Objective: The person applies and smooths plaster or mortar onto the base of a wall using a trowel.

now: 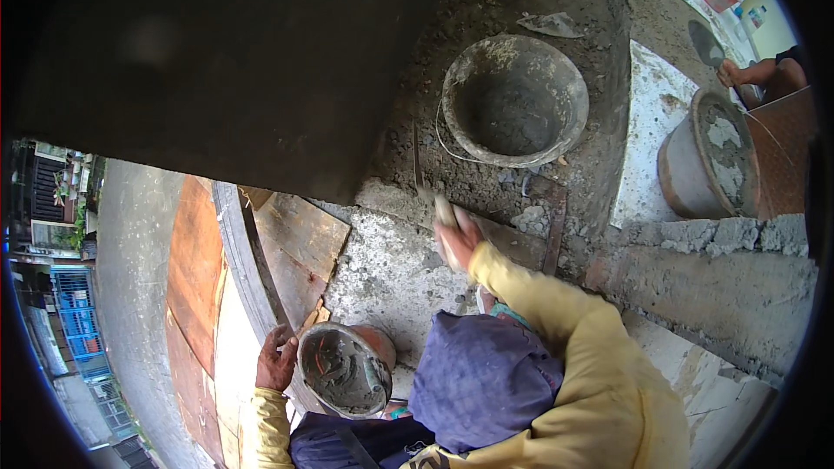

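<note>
In my right hand (pixel 459 241) is the pale handle of a trowel (pixel 418 161); its blade looks thin and edge-on, pointing away from me over the dirt. My left hand (pixel 276 360) is beside the rim of a small bucket (pixel 388 349), fingers loosely bent and apart; whether they touch the rim is hard to tell. Wet grey mortar (pixel 347 378) sits in that bucket. Beyond my right hand stands a larger, mortar-crusted bucket (pixel 569 91) with a wire handle, its inside coated grey. Purple cloth (pixel 486 378) lies between my arms.
Wooden boards (pixel 195 274) and a curved timber edge (pixel 248 247) run along the left, above a paved road. A dark panel (pixel 217 61) blocks the upper left. At right, another person's hand (pixel 732 75) holds a trowel near a mortar-filled bucket (pixel 682 165). A low rough wall (pixel 695 274) crosses there.
</note>
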A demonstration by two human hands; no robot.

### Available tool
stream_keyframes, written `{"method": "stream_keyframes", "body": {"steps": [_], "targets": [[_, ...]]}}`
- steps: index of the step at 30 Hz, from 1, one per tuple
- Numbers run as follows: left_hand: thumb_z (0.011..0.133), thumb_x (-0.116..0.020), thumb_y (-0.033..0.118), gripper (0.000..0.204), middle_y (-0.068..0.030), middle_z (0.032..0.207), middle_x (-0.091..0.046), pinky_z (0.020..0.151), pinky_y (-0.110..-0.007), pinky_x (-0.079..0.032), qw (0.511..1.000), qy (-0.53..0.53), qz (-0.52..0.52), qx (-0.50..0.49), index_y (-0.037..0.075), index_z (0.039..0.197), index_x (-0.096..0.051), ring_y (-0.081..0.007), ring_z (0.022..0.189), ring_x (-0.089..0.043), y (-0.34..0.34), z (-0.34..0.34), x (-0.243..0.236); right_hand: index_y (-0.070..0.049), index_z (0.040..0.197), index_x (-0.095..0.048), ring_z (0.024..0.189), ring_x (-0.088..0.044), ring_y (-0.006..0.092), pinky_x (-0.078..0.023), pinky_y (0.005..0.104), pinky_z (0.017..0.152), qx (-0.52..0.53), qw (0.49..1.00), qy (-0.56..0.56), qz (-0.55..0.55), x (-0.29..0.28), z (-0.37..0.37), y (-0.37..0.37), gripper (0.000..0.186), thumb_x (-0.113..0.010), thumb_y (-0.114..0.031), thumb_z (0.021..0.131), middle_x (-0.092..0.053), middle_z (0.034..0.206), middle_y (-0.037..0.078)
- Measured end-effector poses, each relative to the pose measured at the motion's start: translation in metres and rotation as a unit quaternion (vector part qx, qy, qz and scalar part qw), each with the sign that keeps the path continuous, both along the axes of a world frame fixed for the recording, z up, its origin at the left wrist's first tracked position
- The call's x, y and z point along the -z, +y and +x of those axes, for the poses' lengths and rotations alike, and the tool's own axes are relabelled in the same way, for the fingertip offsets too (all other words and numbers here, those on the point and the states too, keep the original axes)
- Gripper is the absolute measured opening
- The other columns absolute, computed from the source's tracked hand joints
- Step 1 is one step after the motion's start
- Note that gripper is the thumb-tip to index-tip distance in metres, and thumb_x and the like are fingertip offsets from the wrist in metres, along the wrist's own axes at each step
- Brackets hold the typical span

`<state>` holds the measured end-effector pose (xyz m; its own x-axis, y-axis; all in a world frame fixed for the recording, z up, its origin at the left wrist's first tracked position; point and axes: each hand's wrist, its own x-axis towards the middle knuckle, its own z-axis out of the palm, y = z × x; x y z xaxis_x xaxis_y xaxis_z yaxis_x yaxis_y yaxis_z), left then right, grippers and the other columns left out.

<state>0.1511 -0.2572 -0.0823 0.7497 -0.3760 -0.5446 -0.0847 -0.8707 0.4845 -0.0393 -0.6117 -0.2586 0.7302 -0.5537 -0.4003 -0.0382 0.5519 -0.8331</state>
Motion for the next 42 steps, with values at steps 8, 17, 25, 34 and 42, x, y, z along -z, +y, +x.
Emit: {"method": "stream_keyframes", "body": {"steps": [8, 17, 25, 34, 42], "targets": [[0.089, -0.061, 0.027, 0.05, -0.0134, 0.099, -0.061, 0.054, -0.028, -0.05, 0.996, 0.023, 0.046, -0.067, 0.005, 0.13, -0.047, -0.0155, 0.064, -0.059, 0.048, -0.012, -0.003, -0.026, 0.113, -0.044, 0.061, -0.049, 0.024, -0.042, 0.0434, 0.056, 0.133, 0.962, 0.027, 0.237, 0.05, 0.192, -0.122, 0.037, -0.057, -0.048, 0.087, -0.049, 0.082, 0.003], [0.09, -0.063, 0.03, 0.051, -0.0116, 0.097, -0.061, 0.057, -0.027, -0.049, 0.992, 0.057, 0.014, -0.108, 0.003, 0.13, -0.047, -0.0132, 0.065, -0.057, 0.047, -0.011, 0.001, -0.007, 0.103, -0.05, 0.06, -0.059, 0.0296, -0.048, 0.0436, 0.057, 0.334, 0.893, 0.195, -0.231, 0.15, 0.245, -0.132, 0.037, -0.064, -0.036, 0.084, -0.059, 0.075, 0.012], [0.091, -0.061, 0.028, 0.045, -0.0088, 0.094, -0.062, 0.056, -0.026, -0.047, 0.995, 0.046, 0.002, -0.093, 0.003, 0.127, -0.049, -0.0122, 0.065, -0.057, 0.056, -0.021, -0.008, -0.005, 0.117, -0.047, 0.068, -0.06, 0.0322, -0.049, 0.0432, 0.062, 0.292, 0.847, 0.248, -0.368, 0.176, 0.182, -0.083, 0.049, -0.067, -0.034, 0.084, -0.062, 0.079, 0.013], [0.089, -0.064, 0.029, 0.049, -0.0117, 0.093, -0.063, 0.059, -0.028, -0.05, 0.991, 0.054, 0.02, -0.118, 0.003, 0.128, -0.05, -0.0143, 0.067, -0.059, 0.069, -0.025, -0.013, -0.032, 0.117, -0.04, 0.049, -0.048, 0.0251, -0.039, 0.0436, 0.046, 0.161, 0.922, -0.115, 0.334, 0.081, 0.185, -0.132, 0.043, -0.061, -0.05, 0.084, -0.054, 0.069, 0.004], [0.089, -0.063, 0.031, 0.05, -0.0114, 0.095, -0.063, 0.058, -0.027, -0.049, 0.994, 0.048, 0.023, -0.096, 0.003, 0.128, -0.05, -0.0148, 0.067, -0.06, 0.051, -0.017, -0.01, -0.019, 0.101, -0.049, 0.057, -0.053, 0.0287, -0.041, 0.0487, 0.054, 0.169, 0.96, 0.098, 0.201, 0.099, 0.203, -0.144, 0.036, -0.056, -0.051, 0.087, -0.054, 0.071, 0.005]]}}
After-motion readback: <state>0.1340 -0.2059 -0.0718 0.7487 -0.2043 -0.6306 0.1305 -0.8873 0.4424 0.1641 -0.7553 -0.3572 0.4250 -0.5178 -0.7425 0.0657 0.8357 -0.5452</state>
